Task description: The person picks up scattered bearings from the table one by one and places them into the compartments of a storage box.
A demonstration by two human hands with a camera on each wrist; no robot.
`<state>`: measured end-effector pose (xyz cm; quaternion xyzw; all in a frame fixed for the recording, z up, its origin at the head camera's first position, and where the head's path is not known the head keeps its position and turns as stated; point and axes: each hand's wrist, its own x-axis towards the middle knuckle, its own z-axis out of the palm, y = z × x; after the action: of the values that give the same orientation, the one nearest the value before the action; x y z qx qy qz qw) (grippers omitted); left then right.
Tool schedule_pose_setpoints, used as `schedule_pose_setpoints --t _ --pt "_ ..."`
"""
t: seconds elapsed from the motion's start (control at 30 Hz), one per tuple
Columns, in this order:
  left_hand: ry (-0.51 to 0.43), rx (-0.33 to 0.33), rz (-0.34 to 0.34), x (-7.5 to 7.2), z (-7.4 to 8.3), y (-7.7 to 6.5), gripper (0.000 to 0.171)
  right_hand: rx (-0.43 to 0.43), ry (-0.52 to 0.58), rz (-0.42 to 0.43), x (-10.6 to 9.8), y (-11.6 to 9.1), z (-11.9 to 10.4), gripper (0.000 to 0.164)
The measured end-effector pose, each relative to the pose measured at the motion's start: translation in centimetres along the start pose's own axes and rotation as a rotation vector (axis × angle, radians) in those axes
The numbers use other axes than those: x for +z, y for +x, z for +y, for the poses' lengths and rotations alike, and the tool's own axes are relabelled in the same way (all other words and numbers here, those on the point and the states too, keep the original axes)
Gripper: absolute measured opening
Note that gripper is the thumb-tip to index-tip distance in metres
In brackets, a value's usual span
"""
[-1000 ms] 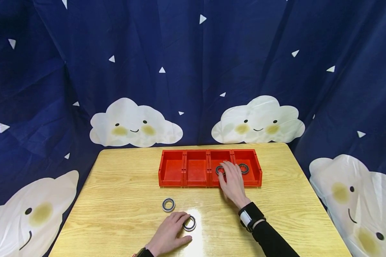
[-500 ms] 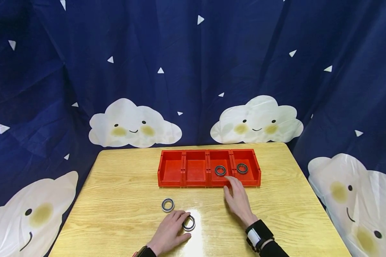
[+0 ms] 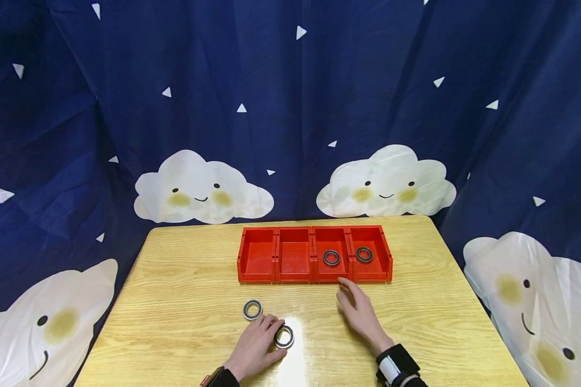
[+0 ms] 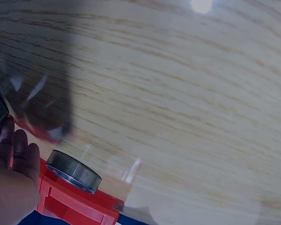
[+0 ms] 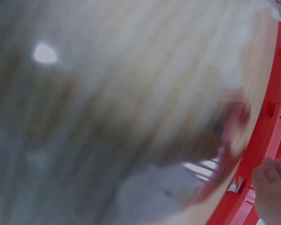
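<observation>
My left hand (image 3: 254, 346) is low over the table, its fingertips touching the upper left edge of a ball bearing (image 3: 284, 337) that lies flat. The thumb is spread near the bearing's lower edge. A second bearing (image 3: 253, 310) lies just beyond those fingers; in the left wrist view this bearing (image 4: 74, 171) appears beside the hand (image 4: 14, 183). My right hand (image 3: 363, 314) holds nothing, its fingers loosely bent just in front of the red bins (image 3: 314, 277). One bearing (image 3: 331, 257) lies in the third bin from the left, another bearing (image 3: 364, 255) in the rightmost.
The two left bins (image 3: 259, 255) show bare red floors. The row of bins stands near the back of the wooden table (image 3: 184, 306). A dark blue curtain (image 3: 290, 107) with cloud prints hangs behind the table and along both sides.
My right hand has withdrawn from the third bin toward me, uncovering the bearing inside it. The left hand and the two bearings on the table have stayed almost still.
</observation>
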<state>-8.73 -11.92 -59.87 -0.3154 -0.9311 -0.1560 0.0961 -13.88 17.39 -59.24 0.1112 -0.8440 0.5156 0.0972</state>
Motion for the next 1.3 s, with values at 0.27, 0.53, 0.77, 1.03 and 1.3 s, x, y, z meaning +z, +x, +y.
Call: schedule_pose_setpoints --t 0.27,0.53,0.77,1.03,1.3 --pt "0.013 0.023 0.009 0.0 -0.2 0.3 0.054 0.038 0.172 -0.039 -0.4 -0.7 1.1 0.043" --pt "0.023 0.013 -0.003 0.2 -0.2 0.3 0.052 0.049 -0.023 -0.02 -1.1 -1.2 1.1 0.043" --pt "0.004 -0.014 -0.013 0.1 -0.1 0.3 0.052 0.019 -0.167 -0.041 -1.7 -1.7 1.9 0.05" --pt "-0.023 -0.042 -0.019 -0.2 -0.3 0.6 0.053 -0.007 -0.306 -0.05 -2.0 -2.2 2.5 0.061" --pt "-0.001 -0.066 -0.033 -1.0 -0.4 1.9 0.055 0.005 -0.32 -0.063 -2.3 -2.7 2.9 0.063"
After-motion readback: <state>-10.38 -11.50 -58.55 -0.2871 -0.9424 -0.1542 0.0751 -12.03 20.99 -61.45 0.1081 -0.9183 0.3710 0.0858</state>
